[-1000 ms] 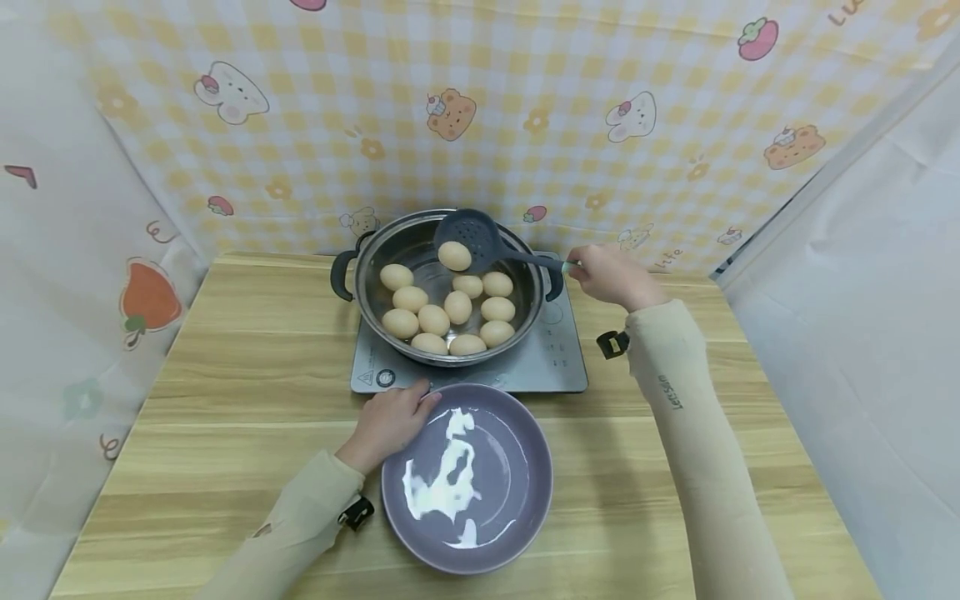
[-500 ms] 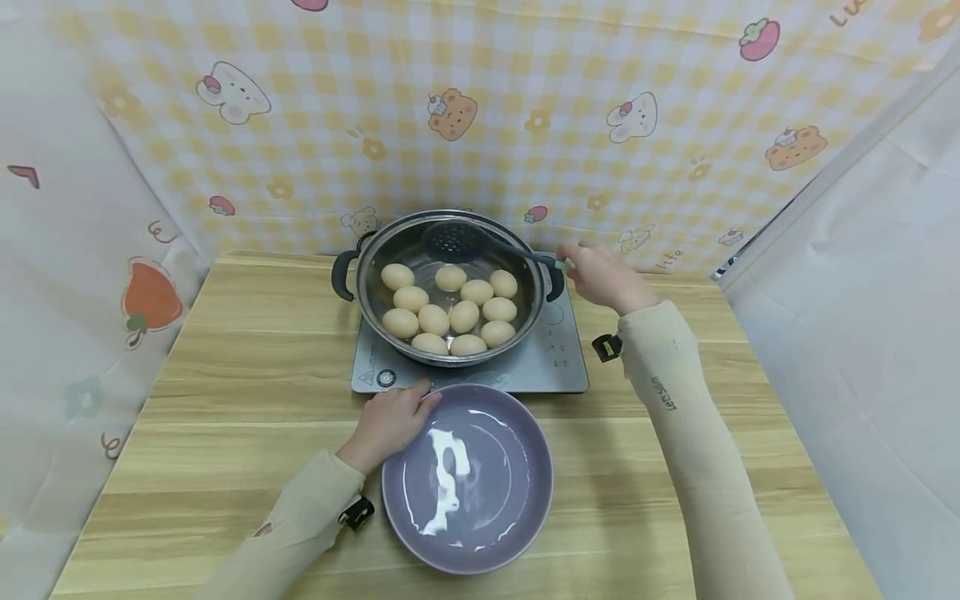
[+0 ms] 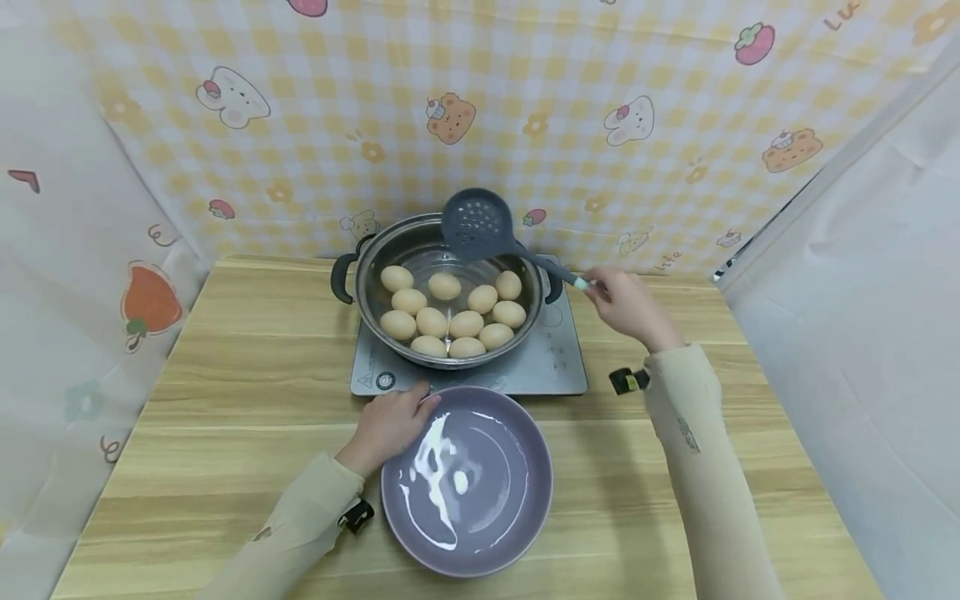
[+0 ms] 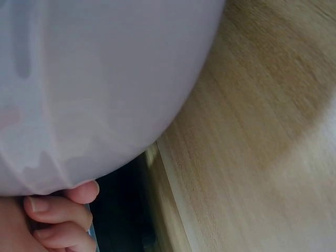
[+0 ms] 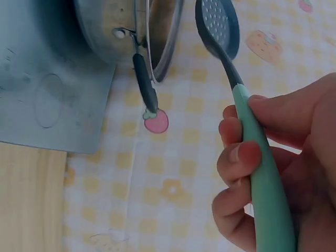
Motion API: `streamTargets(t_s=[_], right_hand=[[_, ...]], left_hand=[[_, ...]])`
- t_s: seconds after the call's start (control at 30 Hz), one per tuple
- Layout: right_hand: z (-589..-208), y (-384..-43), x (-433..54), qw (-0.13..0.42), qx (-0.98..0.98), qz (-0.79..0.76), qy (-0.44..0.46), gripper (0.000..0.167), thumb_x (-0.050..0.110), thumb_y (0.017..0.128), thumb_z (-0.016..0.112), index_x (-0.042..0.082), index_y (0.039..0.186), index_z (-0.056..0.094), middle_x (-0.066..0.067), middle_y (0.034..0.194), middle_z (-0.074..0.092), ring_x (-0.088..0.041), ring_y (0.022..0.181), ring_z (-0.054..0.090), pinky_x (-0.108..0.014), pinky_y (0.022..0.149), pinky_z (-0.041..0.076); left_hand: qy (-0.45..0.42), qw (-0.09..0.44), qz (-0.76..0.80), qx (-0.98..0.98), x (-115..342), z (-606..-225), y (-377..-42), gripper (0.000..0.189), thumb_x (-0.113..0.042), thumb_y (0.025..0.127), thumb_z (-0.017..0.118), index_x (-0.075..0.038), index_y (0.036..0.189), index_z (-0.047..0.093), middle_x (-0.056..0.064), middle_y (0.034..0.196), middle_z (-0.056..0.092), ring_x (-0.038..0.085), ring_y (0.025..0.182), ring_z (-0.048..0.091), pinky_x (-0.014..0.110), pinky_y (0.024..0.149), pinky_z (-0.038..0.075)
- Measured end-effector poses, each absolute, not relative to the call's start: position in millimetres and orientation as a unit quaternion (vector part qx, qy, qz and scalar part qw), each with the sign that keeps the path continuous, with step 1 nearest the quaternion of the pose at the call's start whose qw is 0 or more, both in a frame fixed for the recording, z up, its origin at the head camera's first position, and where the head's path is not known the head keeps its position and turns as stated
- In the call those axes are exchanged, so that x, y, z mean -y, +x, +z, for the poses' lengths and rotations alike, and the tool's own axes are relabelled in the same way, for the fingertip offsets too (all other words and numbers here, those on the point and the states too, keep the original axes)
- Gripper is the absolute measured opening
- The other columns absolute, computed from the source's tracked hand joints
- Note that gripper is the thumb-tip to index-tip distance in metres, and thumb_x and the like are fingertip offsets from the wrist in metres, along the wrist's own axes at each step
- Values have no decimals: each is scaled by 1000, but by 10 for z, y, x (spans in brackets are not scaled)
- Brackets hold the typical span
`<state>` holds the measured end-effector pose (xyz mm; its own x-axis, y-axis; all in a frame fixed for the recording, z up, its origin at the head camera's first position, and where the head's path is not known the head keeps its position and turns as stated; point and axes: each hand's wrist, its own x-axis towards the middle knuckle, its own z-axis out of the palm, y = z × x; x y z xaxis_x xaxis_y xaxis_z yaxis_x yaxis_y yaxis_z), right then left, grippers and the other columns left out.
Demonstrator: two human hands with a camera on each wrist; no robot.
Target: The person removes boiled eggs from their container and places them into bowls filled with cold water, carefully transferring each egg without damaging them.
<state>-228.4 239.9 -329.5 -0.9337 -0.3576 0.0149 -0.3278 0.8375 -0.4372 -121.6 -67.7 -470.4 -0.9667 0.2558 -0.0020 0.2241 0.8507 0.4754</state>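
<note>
My right hand (image 3: 628,307) grips the green handle of a dark grey skimmer (image 3: 477,223). In the right wrist view its fingers (image 5: 239,157) curl around that handle (image 5: 268,194). No egg lies in the perforated bowl, raised over the back of the steel pot (image 3: 363,287). Several brown eggs (image 3: 470,298) sit in the pot, mostly toward its front and sides. My left hand (image 3: 390,423) holds the upper left rim of a purple plate (image 3: 480,546) in front of the pot. Its curled fingers (image 4: 58,210) show at the plate's edge in the left wrist view.
The pot stands on a flat induction cooktop (image 3: 558,379), its black side handles (image 3: 342,277) sticking out left and right. A checkered cloth (image 3: 525,83) hangs right behind it. White sheets (image 3: 885,275) border the wooden table (image 3: 247,417) on both sides.
The skimmer carried one egg, dipped into the pot and has now come up without it. Several eggs shifted inside. My right hand moved slightly right and nearer; my left hand stayed put.
</note>
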Motion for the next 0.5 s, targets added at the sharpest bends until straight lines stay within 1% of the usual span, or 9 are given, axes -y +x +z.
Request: streamTargets(t_s=[0.07,0.23,0.3,0.4,0.5], right_hand=[[-3335,-2125,-2522,30,-956,-242,-164,24,8,94,46,-4,114,54,-12,72,56,-17,53,43,-31,51,38],[-3472,-1680,-2826,-12,-941,-308,-140,25,5,94,45,-3,117,50,-14,78,57,-14,58,50,-27,50,41],[-3542,-1520,-2922,-35,-938,-324,-122,25,4,94,44,-3,118,49,-15,78,56,-13,55,50,-26,47,40],[-3665,-1332,-3025,-63,-942,-321,-75,26,4,94,43,-4,119,49,-15,77,56,-10,49,46,-25,42,37],[-3824,-1228,-3089,-74,-950,-302,-16,27,5,94,43,-6,118,49,-17,76,58,-11,48,46,-25,41,37]], left_hand=[[125,33,242,-962,666,-4704,-1215,24,-34,93,48,-16,78,50,8,66,57,30,63,58,38,50,38],[124,26,242,-962,665,-4702,-1209,23,-34,93,48,-16,79,52,11,71,61,33,67,60,41,52,40],[124,25,245,-961,668,-4704,-1207,22,-34,93,48,-16,81,53,13,74,62,34,71,61,42,54,41],[125,24,251,-960,670,-4709,-1203,21,-32,93,48,-15,82,53,13,75,62,35,71,61,43,55,41],[124,24,253,-959,659,-4709,-1198,22,-33,93,48,-15,80,52,13,73,61,34,70,61,42,55,41]])
